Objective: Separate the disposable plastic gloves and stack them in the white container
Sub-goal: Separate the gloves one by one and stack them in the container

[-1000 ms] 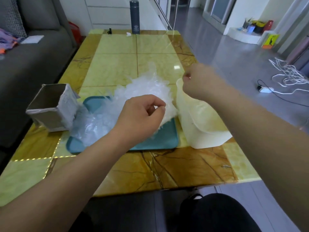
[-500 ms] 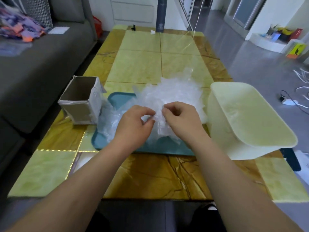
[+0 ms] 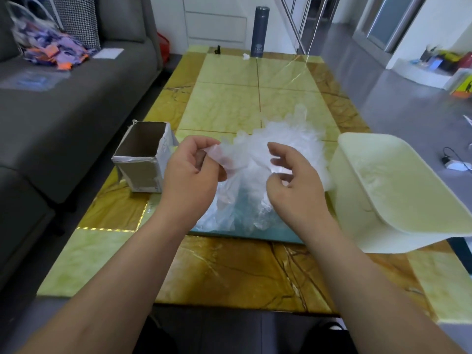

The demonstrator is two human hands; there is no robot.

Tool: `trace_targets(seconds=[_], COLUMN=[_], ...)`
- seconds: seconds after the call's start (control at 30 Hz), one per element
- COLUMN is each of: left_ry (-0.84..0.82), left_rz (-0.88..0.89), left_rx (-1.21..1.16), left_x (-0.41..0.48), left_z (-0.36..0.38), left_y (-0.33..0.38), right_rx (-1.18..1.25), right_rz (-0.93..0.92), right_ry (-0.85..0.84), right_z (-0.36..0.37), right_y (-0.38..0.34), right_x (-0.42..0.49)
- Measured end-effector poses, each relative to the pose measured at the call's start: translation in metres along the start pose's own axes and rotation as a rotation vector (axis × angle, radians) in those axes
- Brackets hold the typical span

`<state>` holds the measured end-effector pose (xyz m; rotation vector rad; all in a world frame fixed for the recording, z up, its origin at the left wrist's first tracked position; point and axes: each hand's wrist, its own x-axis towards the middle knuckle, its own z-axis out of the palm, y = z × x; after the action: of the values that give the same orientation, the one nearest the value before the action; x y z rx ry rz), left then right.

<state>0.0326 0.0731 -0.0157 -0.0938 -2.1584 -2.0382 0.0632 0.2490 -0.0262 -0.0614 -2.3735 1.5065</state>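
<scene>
hands working at the glove pile beside the white container

the white container (image 3: 357, 200) is standing on the right part of the table (image 3: 229, 272), just beside the blue-green tray (image 3: 268, 235). something thin and pale is lying on its bottom, but i cannot tell what it is. a cardboard box (image 3: 143, 162) is standing to the left of the tray with its top open and its inside lying in shadow. there is print on its side, too blurred to read. a dark bottle (image 3: 259, 31) at the far end of the table is carrying a small pale mark that i cannot read.

the pile of gloves (image 3: 286, 139) is lying on the tray as a loose, crumpled heap of thin clear plastic, shining white where the light is hitting it.

the left hand (image 3: 190, 175) is pinching the edge of one glove (image 3: 224, 159) between thumb and fingers, above the pile. the right hand (image 3: 293, 185) is half curled against the plastic; whether it is pinching anything, i cannot tell.
</scene>
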Motion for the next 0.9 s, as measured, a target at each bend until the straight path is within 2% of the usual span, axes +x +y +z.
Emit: trace_targets(seconds=[0.17,0.23,0.33,0.4,0.5,0.57,0.63,0.67,0.7,0.8,0.83,0.9], left_ry=[-0.002,-0.009,-0.019,-0.076,-0.250,-0.423,-0.546,-0.524,-0.434,-0.041,0.033,-0.004], left_rz=[-0.184,-0.239,-0.235,-0.216,-0.152,-0.095,-0.063,-0.049,-0.054,-0.079,-0.095,-0.245], left_rx=[-0.110,-0.209,-0.327,-0.357,-0.240,-0.132,-0.075,-0.053,-0.026,0.148,0.207,0.177], left_x=[-0.003,-0.002,-0.002,-0.006,-0.018,-0.028,-0.031,-0.030,-0.028,-0.015,-0.012,-0.011], left_z=[0.001,0.000,-0.005,-0.008,-0.004,-0.001,0.001,0.000,-0.001,-0.003,-0.004,-0.003], left_y=[-0.004,-0.002,0.002,0.005,0.002,-0.001,-0.003,-0.001,-0.002,-0.012,-0.016,-0.018], right_rx=[-0.179,-0.202,-0.064,0.152,0.532,0.715,0.725,0.701,0.689,0.774,0.805,0.834], right_rz=[-0.223,-0.225,-0.052,0.176,0.511,0.542,0.516,0.523,0.541,0.567,0.571,0.590], right_ry=[0.138,0.168,0.105,-0.012,-0.228,-0.355,-0.351,-0.307,-0.257,-0.201,-0.203,-0.199], right_z=[0.007,0.010,0.008,0.008,0.010,0.008,0.003,0.000,-0.003,-0.010,-0.013,-0.017], right_y=[-0.006,-0.009,-0.015,-0.019,-0.019,-0.014,-0.011,-0.009,-0.006,-0.006,-0.007,-0.008], right_x=[-0.016,-0.020,-0.020,-0.018,-0.009,-0.006,-0.006,-0.005,-0.004,-0.004,-0.004,-0.004])
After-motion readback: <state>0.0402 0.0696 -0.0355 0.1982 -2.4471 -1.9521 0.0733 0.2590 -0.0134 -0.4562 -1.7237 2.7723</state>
